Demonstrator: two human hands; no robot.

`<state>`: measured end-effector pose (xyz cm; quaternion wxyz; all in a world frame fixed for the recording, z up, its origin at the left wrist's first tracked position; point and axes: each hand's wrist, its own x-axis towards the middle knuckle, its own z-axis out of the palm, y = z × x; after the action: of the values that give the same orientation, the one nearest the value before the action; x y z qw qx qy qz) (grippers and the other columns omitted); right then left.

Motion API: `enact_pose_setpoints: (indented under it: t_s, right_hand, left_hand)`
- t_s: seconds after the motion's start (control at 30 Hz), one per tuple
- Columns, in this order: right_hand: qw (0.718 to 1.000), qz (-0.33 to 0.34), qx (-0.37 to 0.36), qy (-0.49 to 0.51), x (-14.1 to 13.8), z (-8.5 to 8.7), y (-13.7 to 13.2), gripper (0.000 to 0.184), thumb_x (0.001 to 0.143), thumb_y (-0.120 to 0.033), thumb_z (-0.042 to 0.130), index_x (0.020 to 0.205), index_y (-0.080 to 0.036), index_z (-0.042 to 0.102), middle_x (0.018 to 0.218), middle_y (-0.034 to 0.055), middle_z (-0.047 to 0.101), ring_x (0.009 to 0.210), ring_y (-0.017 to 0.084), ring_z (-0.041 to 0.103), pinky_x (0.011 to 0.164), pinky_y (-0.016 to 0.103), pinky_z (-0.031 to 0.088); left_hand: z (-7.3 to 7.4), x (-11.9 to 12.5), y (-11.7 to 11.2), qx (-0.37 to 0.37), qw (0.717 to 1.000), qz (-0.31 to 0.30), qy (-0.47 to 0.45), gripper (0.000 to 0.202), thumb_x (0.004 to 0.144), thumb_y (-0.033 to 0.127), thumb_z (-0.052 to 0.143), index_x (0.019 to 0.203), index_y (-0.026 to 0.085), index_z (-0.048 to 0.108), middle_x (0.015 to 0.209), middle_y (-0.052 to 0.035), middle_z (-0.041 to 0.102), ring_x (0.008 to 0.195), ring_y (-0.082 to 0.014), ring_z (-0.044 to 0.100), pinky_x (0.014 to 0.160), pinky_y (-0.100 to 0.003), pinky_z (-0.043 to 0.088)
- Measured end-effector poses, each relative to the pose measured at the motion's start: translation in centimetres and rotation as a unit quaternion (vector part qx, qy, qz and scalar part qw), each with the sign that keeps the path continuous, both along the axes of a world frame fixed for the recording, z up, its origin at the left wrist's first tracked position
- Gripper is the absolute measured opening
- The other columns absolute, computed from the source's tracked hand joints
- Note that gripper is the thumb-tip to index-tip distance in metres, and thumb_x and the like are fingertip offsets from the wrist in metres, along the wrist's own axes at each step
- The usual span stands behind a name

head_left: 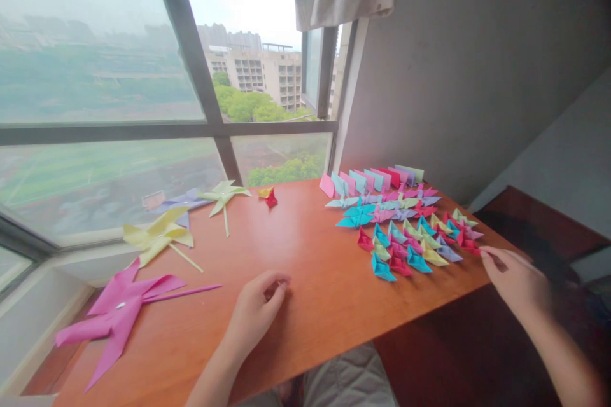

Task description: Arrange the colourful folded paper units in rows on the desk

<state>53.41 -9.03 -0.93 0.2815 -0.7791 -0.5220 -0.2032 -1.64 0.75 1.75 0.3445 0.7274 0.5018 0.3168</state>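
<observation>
Rows of small folded paper boats in red, blue, green and yellow stand on the right side of the table. My right hand is at the row's right end, thumb and finger brought together at the edge of a red paper boat. That hand is slightly blurred. My left hand rests on the table nearer the middle with its fingers curled in, and nothing shows in it. Behind the boats lie folded paper cranes and a row of upright folded paper pieces.
On the left lie paper pinwheels: a pink pinwheel, a yellow pinwheel, a pale green pinwheel and a purple pinwheel. A red and yellow folded paper piece sits near the window. The table's front edge is close to my lap.
</observation>
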Motion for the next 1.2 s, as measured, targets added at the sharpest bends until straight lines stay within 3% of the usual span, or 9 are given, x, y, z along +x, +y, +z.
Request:
enact_pose_setpoints:
  t_s: [0.2, 0.6, 0.8, 0.9, 1.0, 1.1, 1.2]
  right_hand:
    - [0.999, 0.006, -0.044, 0.007, 0.7, -0.7, 0.4, 0.023, 0.079, -0.042, 0.058, 0.087, -0.026, 0.074, 0.100, 0.0117, 0.073, 0.065, 0.018, 0.065, 0.053, 0.030, 0.041]
    - [0.998, 0.033, -0.044, 0.005, 0.0, -1.0, 0.9, 0.021, 0.081, -0.040, 0.058, 0.086, -0.025, 0.072, 0.093, 0.0112, 0.073, 0.062, 0.018, 0.064, 0.050, 0.029, 0.039]
    - [0.999, -0.019, -0.036, -0.032, -1.0, 0.5, 0.9, 0.021, 0.082, -0.039, 0.060, 0.092, -0.024, 0.072, 0.096, 0.0102, 0.074, 0.061, 0.017, 0.064, 0.051, 0.030, 0.040]
    - [0.998, 0.002, 0.031, -0.057, -3.7, 2.3, 1.7, 0.024, 0.087, -0.038, 0.056, 0.096, -0.022, 0.072, 0.098, 0.0106, 0.074, 0.070, 0.019, 0.067, 0.059, 0.030, 0.044]
    - [0.994, 0.068, 0.079, -0.040, -8.8, 3.8, 3.3, 0.026, 0.090, -0.038, 0.055, 0.096, -0.020, 0.072, 0.095, 0.0091, 0.074, 0.066, 0.017, 0.065, 0.066, 0.029, 0.048]
    - [0.978, 0.193, 0.072, 0.018, -15.8, 4.3, 5.1, 0.024, 0.093, -0.035, 0.052, 0.098, -0.020, 0.071, 0.098, 0.0081, 0.073, 0.078, 0.018, 0.068, 0.072, 0.029, 0.052]
    - [0.940, 0.329, 0.022, 0.083, -23.2, 3.6, 6.5, 0.022, 0.095, -0.027, 0.047, 0.104, -0.022, 0.067, 0.101, 0.0074, 0.071, 0.092, 0.020, 0.068, 0.079, 0.031, 0.054]
  left_hand:
    - [-0.2, 0.0, 0.1, 0.005, 1.000, -0.003, 0.001, 0.025, 0.085, 0.029, 0.052, 0.091, 0.018, 0.074, 0.087, -0.0065, 0.077, 0.075, -0.0210, 0.068, 0.069, -0.030, 0.053]
    - [-0.6, -0.2, 0.2, 0.012, 1.000, -0.007, 0.014, 0.024, 0.088, 0.031, 0.053, 0.091, 0.020, 0.074, 0.088, -0.0052, 0.077, 0.077, -0.0210, 0.070, 0.072, -0.030, 0.055]
    - [-0.6, -0.1, 0.2, 0.008, 1.000, -0.006, 0.013, 0.024, 0.087, 0.030, 0.053, 0.092, 0.019, 0.074, 0.089, -0.0055, 0.077, 0.078, -0.0210, 0.070, 0.070, -0.029, 0.054]
    - [-0.4, 0.0, 0.1, 0.009, 1.000, -0.007, 0.020, 0.023, 0.087, 0.028, 0.052, 0.092, 0.018, 0.073, 0.087, -0.0053, 0.077, 0.076, -0.0201, 0.069, 0.068, -0.028, 0.052]
    - [-0.2, 0.1, -0.1, 0.012, 1.000, -0.001, 0.026, 0.023, 0.086, 0.027, 0.053, 0.091, 0.018, 0.073, 0.085, -0.0051, 0.076, 0.074, -0.0196, 0.068, 0.067, -0.027, 0.051]
    - [-0.2, 0.2, -0.2, 0.009, 1.000, 0.007, 0.021, 0.023, 0.085, 0.025, 0.053, 0.090, 0.018, 0.073, 0.085, -0.0055, 0.076, 0.075, -0.0197, 0.067, 0.068, -0.027, 0.051]
    - [-0.1, 0.1, -0.1, 0.001, 1.000, 0.014, 0.006, 0.023, 0.084, 0.024, 0.052, 0.090, 0.017, 0.074, 0.086, -0.0055, 0.076, 0.077, -0.0199, 0.067, 0.071, -0.028, 0.051]
